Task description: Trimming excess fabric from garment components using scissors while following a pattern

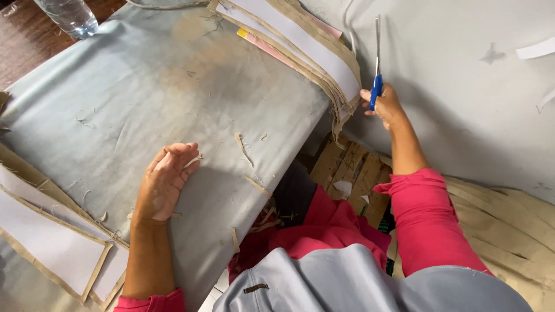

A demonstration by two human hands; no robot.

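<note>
Left hand (165, 182): rests on the grey cloth (173, 104) that covers the work surface, palm down, fingers loosely curled and lying together. It grips nothing; a thin tan scrap (193, 161) lies at the fingertips.
Right hand (384, 106): reaches out to the right of the board, fingers closed around the blue handle of the scissors (376, 66).
Scissors: held with the blades pointing away from the person, up along the grey fabric (462, 75) on the right. The blades look close together; how far they part I cannot tell.
Stack of pieces (306, 46): tan-edged cloth with white centres, piled at the far right corner of the board, just left of the scissors hand.
More pieces (52, 237): the same tan and white kind, lying at the lower left edge.
Scraps (243, 147): short tan threads and strips scattered over the grey cloth.
Bottle (72, 16): clear plastic, at the top left, on dark wood.
Sleeves (425, 214): pink, with grey clothing below.
Tan cloth (509, 225): heaped at the lower right.
</note>
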